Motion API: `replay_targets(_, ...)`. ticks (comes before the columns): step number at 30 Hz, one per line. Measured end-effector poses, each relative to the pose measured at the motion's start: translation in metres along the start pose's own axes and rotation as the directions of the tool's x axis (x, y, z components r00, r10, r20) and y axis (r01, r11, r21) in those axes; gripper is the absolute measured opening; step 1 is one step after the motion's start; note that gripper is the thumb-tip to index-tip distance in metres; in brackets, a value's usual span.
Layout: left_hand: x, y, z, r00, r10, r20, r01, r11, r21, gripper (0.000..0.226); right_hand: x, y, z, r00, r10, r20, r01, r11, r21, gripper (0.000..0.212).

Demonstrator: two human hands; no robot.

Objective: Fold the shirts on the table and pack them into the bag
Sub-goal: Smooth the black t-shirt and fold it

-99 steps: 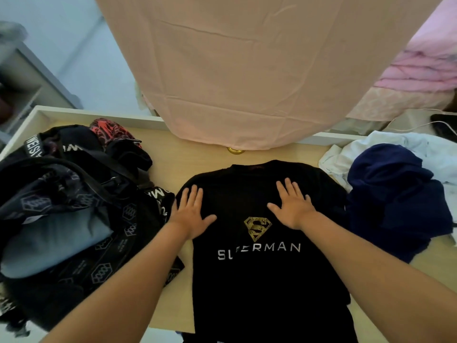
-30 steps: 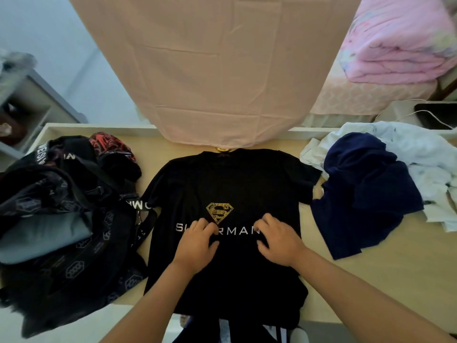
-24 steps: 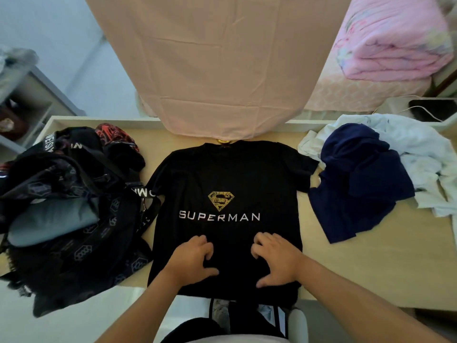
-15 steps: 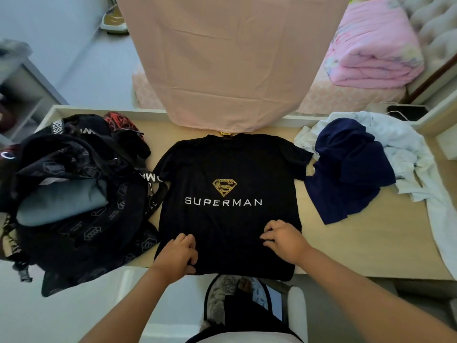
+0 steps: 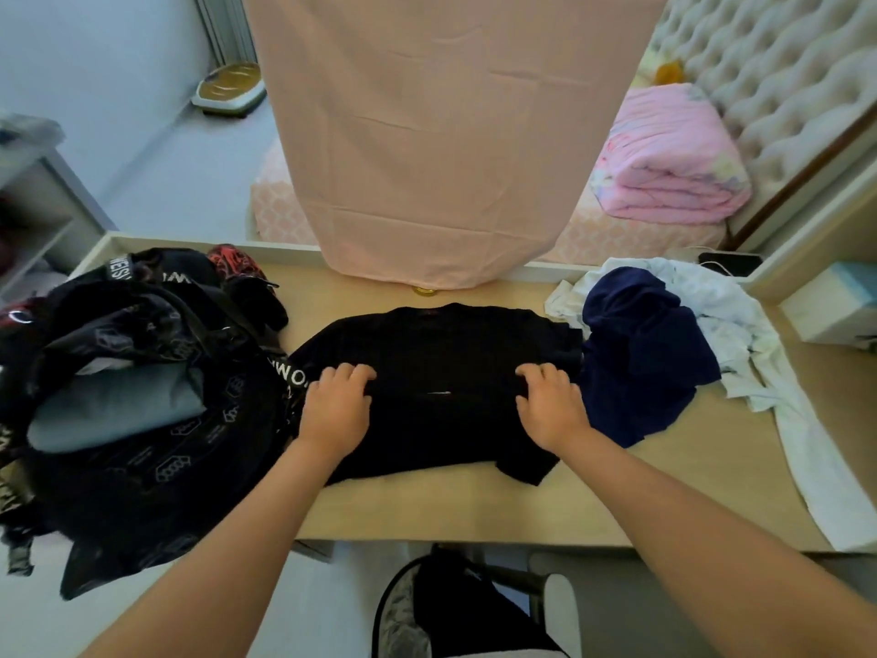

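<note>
Black shirt (image 5: 436,339) flat at desk (image 5: 474,510) centre, lower half doubled up over chest. Left hand (image 5: 337,410) and right hand (image 5: 553,410): fingers (image 5: 353,372) curled, pinching hem near opposite sides, presumably to keep fold edge straight. Bag (image 5: 142,448) open just beside shirt's left, handy for packing. Unfolded shirts (image 5: 640,353) heaped on right.
</note>
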State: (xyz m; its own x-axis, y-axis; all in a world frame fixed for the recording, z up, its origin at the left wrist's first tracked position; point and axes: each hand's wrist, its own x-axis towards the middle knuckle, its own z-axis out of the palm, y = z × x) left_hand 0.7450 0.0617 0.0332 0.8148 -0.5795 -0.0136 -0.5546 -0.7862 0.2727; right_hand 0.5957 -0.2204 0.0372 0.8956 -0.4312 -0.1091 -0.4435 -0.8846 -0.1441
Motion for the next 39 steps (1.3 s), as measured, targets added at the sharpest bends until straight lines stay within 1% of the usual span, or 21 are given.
replay_targets(1, 0.002, 0.005, 0.003, 0.999, 0.013, -0.036, -0.013, 1.000, 0.008, 0.034, 0.005, -0.001, 0.000, 1.000, 0.012, 0.015, -0.012, 1.000, 0.007, 0.036)
replay_targets(2, 0.003, 0.008, 0.010, 1.000, 0.026, 0.018, -0.025, 1.000, -0.015, 0.036, 0.008, -0.002, 0.001, 0.999, -0.009, 0.042, 0.007, 1.000, 0.030, 0.033)
replay_targets(4, 0.001, 0.013, 0.028, 0.973, 0.087, 0.212, -0.075, 0.995, -0.064, 0.036, 0.010, 0.001, 0.011, 0.979, -0.101, 0.176, 0.078, 0.988, 0.132, 0.028)
replay_targets(5, -0.001, 0.014, 0.038, 0.944, 0.109, 0.312, -0.095, 0.994, -0.060, 0.038, 0.008, 0.003, 0.018, 0.951, -0.148, 0.272, 0.101, 0.979, 0.178, 0.030)
replay_targets(6, -0.004, 0.014, 0.046, 0.916, 0.120, 0.383, -0.111, 0.993, -0.046, 0.042, 0.007, 0.005, 0.026, 0.915, -0.184, 0.358, 0.124, 0.975, 0.185, 0.039)
replay_targets(8, -0.007, 0.011, 0.060, 0.879, 0.096, 0.468, -0.114, 0.993, 0.010, 0.059, 0.007, 0.011, 0.042, 0.876, -0.203, 0.437, 0.187, 0.979, 0.081, 0.065)
replay_targets(9, -0.008, 0.009, 0.065, 0.865, 0.071, 0.496, -0.108, 0.993, 0.046, 0.069, 0.009, 0.013, 0.049, 0.878, -0.195, 0.437, 0.211, 0.977, 0.011, 0.073)
replay_targets(10, -0.008, 0.007, 0.069, 0.858, 0.050, 0.510, -0.105, 0.991, 0.078, 0.076, 0.011, 0.015, 0.056, 0.890, -0.185, 0.417, 0.225, 0.973, -0.050, 0.077)
replay_targets(12, -0.003, 0.004, 0.073, 0.879, 0.045, 0.475, -0.117, 0.986, 0.123, 0.075, 0.019, 0.018, 0.065, 0.924, -0.178, 0.339, 0.223, 0.970, -0.098, 0.073)
replay_targets(14, 0.002, 0.001, 0.076, 0.900, 0.074, 0.429, -0.139, 0.983, 0.121, 0.061, 0.031, 0.021, 0.072, 0.930, -0.195, 0.311, 0.227, 0.971, -0.070, 0.060)
replay_targets(17, 0.004, -0.005, 0.079, 0.915, 0.108, 0.389, -0.151, 0.985, 0.081, 0.047, 0.053, 0.029, 0.070, 0.899, -0.162, 0.407, 0.145, 0.987, 0.073, 0.037)
replay_targets(18, 0.003, -0.005, 0.079, 0.918, 0.103, 0.383, -0.146, 0.986, 0.085, 0.048, 0.059, 0.034, 0.067, 0.884, -0.165, 0.438, 0.129, 0.985, 0.111, 0.033)
replay_targets(20, 0.003, -0.005, 0.080, 0.922, 0.089, 0.377, -0.139, 0.985, 0.106, 0.055, 0.068, 0.041, 0.061, 0.881, -0.177, 0.438, 0.095, 0.975, 0.202, 0.030)
replay_targets(23, 0.002, 0.000, 0.085, 0.918, 0.072, 0.390, -0.157, 0.969, 0.189, 0.070, 0.074, 0.043, 0.044, 0.926, -0.098, 0.364, -0.026, 0.946, 0.322, 0.026)
replay_targets(24, 0.003, 0.003, 0.086, 0.926, 0.069, 0.372, -0.149, 0.970, 0.191, 0.069, 0.078, 0.040, 0.039, 0.943, -0.072, 0.324, -0.050, 0.935, 0.352, 0.027)
replay_targets(26, 0.006, 0.007, 0.090, 0.959, 0.070, 0.274, -0.108, 0.986, 0.129, 0.050, 0.086, 0.032, 0.029, 0.964, -0.024, 0.265, -0.079, 0.924, 0.373, 0.030)
replay_targets(28, 0.016, 0.011, 0.085, 0.970, 0.057, 0.237, -0.073, 0.995, 0.063, 0.028, 0.095, 0.024, 0.020, 0.980, -0.013, 0.197, -0.060, 0.931, 0.359, 0.031)
replay_targets(31, 0.045, 0.012, 0.069, 0.978, -0.031, 0.206, 0.041, 0.998, -0.043, 0.026, 0.109, 0.021, 0.011, 0.995, -0.044, 0.092, 0.015, 0.955, 0.295, 0.027)
replay_targets(33, 0.074, 0.010, 0.050, 0.984, -0.099, 0.146, 0.111, 0.991, -0.078, 0.027, 0.122, 0.023, 0.003, 0.998, -0.033, 0.055, 0.018, 0.968, 0.250, 0.025)
replay_targets(36, 0.132, 0.007, 0.020, 0.988, -0.131, 0.078, 0.131, 0.991, -0.002, 0.031, 0.149, 0.023, -0.010, 1.000, 0.023, 0.005, -0.024, 0.966, 0.256, 0.028)
replay_targets(39, 0.183, 0.008, 0.007, 0.989, -0.120, 0.083, 0.112, 0.989, 0.094, 0.031, 0.180, 0.021, -0.020, 0.999, 0.017, -0.042, -0.007, 0.971, 0.238, 0.040)
